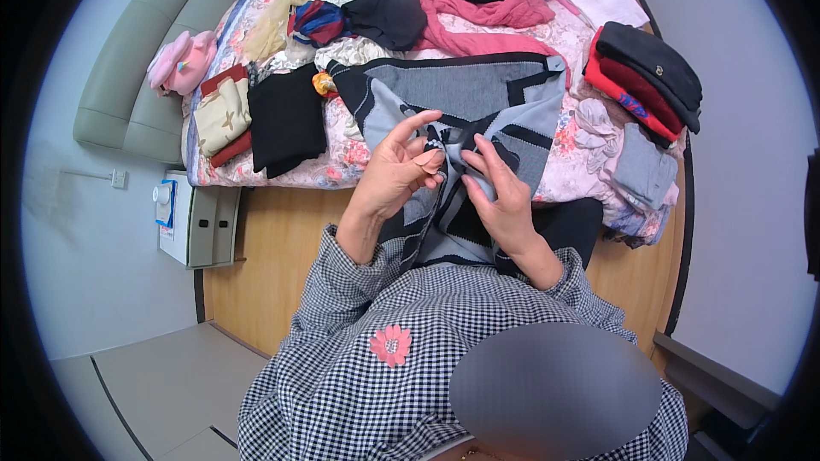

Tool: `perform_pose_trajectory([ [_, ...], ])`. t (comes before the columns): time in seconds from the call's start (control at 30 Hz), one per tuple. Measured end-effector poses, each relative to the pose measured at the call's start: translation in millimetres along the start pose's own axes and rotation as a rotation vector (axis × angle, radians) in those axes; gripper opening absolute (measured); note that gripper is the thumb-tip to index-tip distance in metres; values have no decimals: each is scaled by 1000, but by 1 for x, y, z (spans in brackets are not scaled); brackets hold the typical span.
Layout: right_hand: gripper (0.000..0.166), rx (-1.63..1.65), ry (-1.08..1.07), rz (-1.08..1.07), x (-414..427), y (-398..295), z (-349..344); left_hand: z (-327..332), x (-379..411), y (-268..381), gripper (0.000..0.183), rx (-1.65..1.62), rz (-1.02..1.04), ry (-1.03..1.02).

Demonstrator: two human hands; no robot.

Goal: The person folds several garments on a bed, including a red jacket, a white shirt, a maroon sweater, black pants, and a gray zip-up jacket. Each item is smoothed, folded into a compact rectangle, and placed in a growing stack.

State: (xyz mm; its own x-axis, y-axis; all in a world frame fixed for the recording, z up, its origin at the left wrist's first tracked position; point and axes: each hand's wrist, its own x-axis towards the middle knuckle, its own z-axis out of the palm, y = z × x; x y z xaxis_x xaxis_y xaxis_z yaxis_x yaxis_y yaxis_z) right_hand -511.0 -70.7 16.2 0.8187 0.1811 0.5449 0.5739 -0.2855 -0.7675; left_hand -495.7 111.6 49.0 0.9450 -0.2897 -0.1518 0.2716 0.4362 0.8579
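Note:
A grey, pale-blue and black patterned knit garment [467, 86] spreads from the bed's edge down over my lap. Its middle is gathered up in folds between my hands. My left hand [403, 169] pinches a dark edge of it between thumb and fingers, with the forefinger raised. Small white dots show on the dark bit by the thumb. My right hand [503, 198] is just to the right, fingers spread against the folds; whether they grip the fabric I cannot tell. Part of the garment is hidden behind both hands.
On the floral-sheeted bed [349, 169] lie a folded black garment [288, 118], a cream folded garment [223, 109], a pink knit [480, 32] and a folded dark stack [650, 70]. Grey folded clothing [644, 166] sits at the right edge. A bedside cabinet [208, 224] stands left.

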Motion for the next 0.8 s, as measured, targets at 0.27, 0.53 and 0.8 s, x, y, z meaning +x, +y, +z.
perform_pose_trajectory([
  [0.27, 48, 30, 46, -55, 6, -9, 2, -2, 3, 6, 57, -21, -114, -111],
  [0.53, 44, 55, 35, -41, 13, -10, 1, -5, 11, 22, 15, 126, -162, -109],
  [0.8, 39, -417, 43, 266, -12, 42, 14, 11, 27, 110, 10, 186, 245, -75],
])
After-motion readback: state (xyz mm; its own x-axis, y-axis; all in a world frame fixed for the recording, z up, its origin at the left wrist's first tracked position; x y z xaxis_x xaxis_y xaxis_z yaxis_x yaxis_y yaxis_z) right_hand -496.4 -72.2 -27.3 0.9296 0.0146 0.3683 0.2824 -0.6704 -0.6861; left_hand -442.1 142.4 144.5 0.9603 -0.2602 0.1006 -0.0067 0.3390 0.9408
